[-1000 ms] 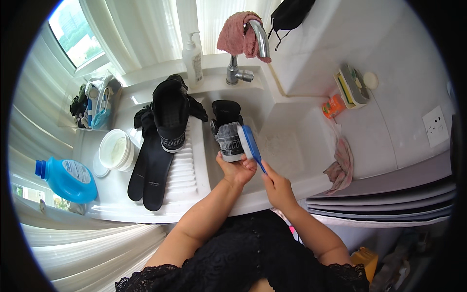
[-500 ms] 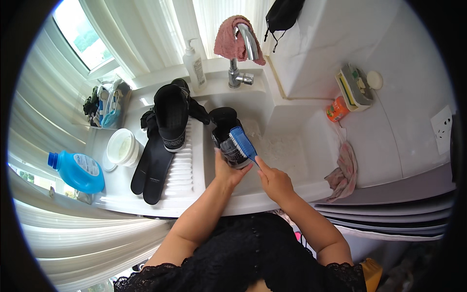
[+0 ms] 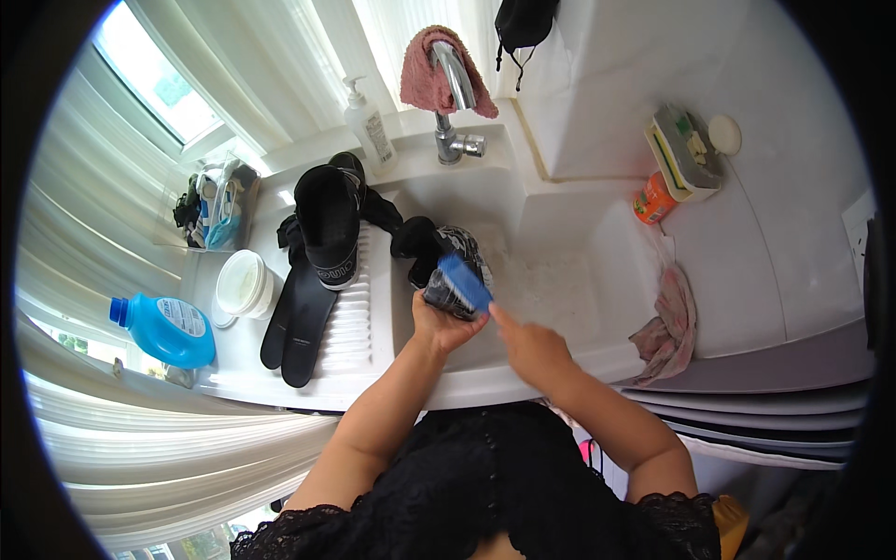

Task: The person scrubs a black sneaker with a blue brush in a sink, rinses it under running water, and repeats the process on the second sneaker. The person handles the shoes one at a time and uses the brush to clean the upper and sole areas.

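Shoe [image 3: 446,266], black, lies in the sink [image 3: 569,280] at its left wall, long axis running from the near edge toward the tap. Left hand [image 3: 446,325] grips its near end; right hand [image 3: 527,343] clasps one blue brush [image 3: 465,280] on it. One more shoe [image 3: 327,224] and two insoles [image 3: 297,317] lie on the drainboard.

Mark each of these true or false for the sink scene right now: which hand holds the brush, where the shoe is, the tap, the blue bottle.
1. The right hand holds the blue brush. True.
2. The left hand grips the dark shoe over the sink. True.
3. A pink cloth is draped over the tap. True.
4. The blue bottle stands inside the sink. False: it lies on the counter at the left, beside a white tub.
5. The brush is red. False: it is blue.
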The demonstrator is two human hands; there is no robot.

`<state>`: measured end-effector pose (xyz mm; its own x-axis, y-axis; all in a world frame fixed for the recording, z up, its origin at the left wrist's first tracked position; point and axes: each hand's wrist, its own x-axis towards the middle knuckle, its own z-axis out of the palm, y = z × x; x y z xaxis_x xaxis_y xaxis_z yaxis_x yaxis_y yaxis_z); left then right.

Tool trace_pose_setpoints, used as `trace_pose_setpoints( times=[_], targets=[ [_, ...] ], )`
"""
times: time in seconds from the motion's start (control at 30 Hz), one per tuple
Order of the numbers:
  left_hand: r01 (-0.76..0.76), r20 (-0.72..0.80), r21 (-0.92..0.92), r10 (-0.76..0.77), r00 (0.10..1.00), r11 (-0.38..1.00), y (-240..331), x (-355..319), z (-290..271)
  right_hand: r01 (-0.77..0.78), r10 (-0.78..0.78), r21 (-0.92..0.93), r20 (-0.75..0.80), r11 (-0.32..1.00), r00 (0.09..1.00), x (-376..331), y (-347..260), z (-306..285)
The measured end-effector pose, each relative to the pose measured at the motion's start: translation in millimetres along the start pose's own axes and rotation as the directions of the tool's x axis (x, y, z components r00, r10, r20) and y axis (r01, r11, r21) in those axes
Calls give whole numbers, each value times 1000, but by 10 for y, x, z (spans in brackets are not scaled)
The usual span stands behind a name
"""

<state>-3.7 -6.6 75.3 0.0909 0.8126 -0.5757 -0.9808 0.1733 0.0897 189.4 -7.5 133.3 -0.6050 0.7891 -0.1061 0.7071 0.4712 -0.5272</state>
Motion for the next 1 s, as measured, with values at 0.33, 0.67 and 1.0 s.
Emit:
trace_pose_setpoints(
  times=[0.33,0.67,1.0],
  targets=[
    [148,-135,22,-144,980,989,11,8,-5,-117,125,73,-114,990,986,724,280,313],
    [178,-209,84,-157,965,980,42,69,-81,-85,63,-158,-136,984,989,660,60,238],
    [171,-147,-52,-177,973,984,88,-25,-66,-182,181,-40,-13,983,983,-63,-185,105]
  ],
)
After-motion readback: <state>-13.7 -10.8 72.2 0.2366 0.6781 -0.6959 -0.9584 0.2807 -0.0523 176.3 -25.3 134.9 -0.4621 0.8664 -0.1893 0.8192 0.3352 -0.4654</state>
